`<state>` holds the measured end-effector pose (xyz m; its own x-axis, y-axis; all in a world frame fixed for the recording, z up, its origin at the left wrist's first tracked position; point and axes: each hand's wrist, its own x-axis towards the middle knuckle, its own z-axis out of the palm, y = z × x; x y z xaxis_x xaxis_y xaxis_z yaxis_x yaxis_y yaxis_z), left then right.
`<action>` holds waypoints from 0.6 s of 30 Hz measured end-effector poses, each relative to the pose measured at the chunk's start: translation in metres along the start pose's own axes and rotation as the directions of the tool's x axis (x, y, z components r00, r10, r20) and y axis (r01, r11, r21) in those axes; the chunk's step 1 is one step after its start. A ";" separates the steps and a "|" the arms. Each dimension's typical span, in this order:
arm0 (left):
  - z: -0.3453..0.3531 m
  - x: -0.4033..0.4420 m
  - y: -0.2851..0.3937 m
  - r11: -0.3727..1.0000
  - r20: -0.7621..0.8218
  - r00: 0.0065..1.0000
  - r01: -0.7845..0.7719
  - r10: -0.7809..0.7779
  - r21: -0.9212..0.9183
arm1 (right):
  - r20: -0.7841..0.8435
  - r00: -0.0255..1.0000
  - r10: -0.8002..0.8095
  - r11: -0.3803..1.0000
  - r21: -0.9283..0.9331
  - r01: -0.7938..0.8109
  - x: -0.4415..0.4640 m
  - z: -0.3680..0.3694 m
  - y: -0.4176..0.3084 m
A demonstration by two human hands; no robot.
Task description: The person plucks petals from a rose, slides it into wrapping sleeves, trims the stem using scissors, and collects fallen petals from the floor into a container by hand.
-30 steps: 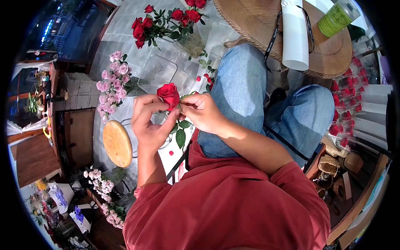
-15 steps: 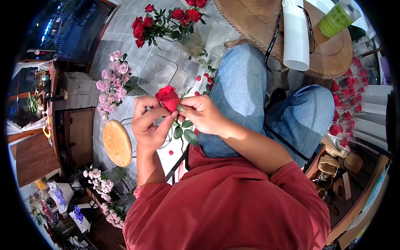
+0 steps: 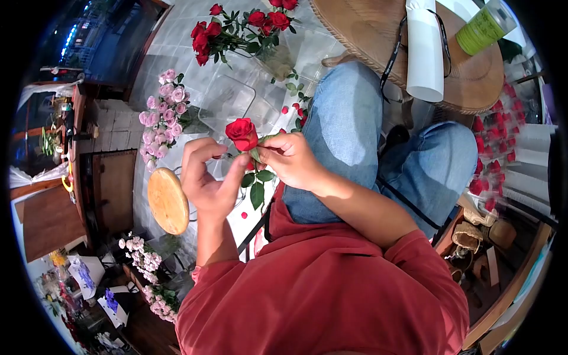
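A single red rose (image 3: 241,134) stands upright before me, its bloom full and its green leaves (image 3: 257,194) hanging below. My right hand (image 3: 290,160) pinches it just under the bloom, thumb against fingers. Left of the flower is my left hand (image 3: 204,177), its fingers bent and spread apart from the thumb. The left thumb tip lies close to the base of the bloom; whether it touches cannot be made out. Below the hands, a loose red petal (image 3: 244,215) rests on a white surface.
Red roses (image 3: 204,41) and pink roses (image 3: 163,121) stand on the tiled floor near a clear plastic container (image 3: 228,103). A round wooden stool (image 3: 168,201) is at left. The wicker-edged table (image 3: 367,26) bears a white paper roll (image 3: 425,59) and a green cup (image 3: 482,29).
My left fingers have come off the bloom and spread, moving slightly left and down. The right hand keeps its pinch on the rose, which now shows its whole head.
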<state>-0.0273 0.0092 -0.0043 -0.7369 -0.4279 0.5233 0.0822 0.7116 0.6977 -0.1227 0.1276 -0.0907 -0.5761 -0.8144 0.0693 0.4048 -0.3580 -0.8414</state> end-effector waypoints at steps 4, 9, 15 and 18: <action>0.012 -0.005 -0.006 0.995 -0.053 0.998 0.019 -0.014 0.095 | 0.032 0.999 -0.003 0.997 -0.080 0.005 -0.001 -0.005 0.006; 0.011 -0.009 -0.010 0.987 -0.102 0.982 0.154 -0.159 -0.053 | 0.011 0.999 -0.043 0.998 0.048 0.042 -0.002 -0.001 0.006; 0.011 -0.007 -0.002 0.986 -0.118 0.981 0.143 -0.153 -0.090 | 0.027 0.998 -0.050 0.998 -0.036 0.051 -0.004 -0.001 -0.001; 0.011 -0.006 -0.005 0.989 -0.116 0.985 0.118 -0.128 -0.085 | 0.017 0.997 -0.073 0.988 -0.133 0.074 -0.003 -0.001 0.001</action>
<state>-0.0305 0.0147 -0.0162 -0.6585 -0.5773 0.4829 0.0509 0.6060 0.7938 -0.1213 0.1303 -0.0924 -0.5921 -0.7937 0.1395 0.2627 -0.3537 -0.8977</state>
